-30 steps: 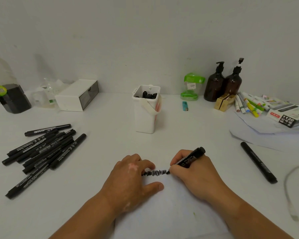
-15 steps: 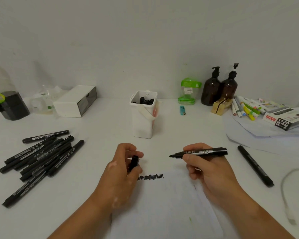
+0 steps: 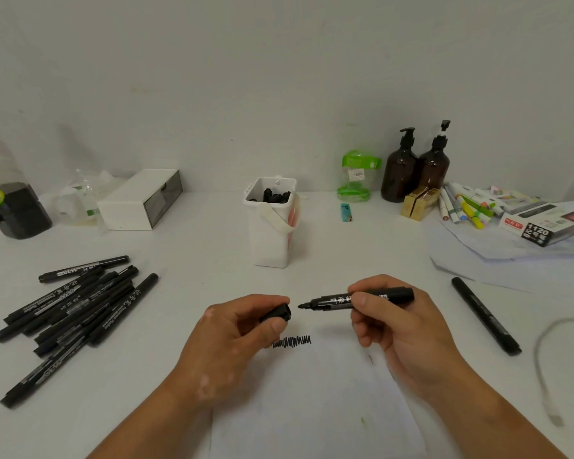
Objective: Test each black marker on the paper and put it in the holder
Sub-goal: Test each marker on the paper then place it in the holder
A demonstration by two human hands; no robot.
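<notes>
Head view: an uncapped marker (image 3: 362,298) is held level in the right hand (image 3: 401,329) over the paper (image 3: 312,409), its tip just short of the cap (image 3: 277,313) pinched in the left hand (image 3: 232,339). The cap is best met squarely and pressed home before the holder (image 3: 270,226) behind is reached.

On the white table (image 3: 196,260), a heap of black markers (image 3: 73,313) lies toward the left edge and a sheet of paper (image 3: 312,409) at the near edge. A white holder (image 3: 270,240) stands mid-table, with two brown pump bottles (image 3: 415,167) by the far edge.
</notes>
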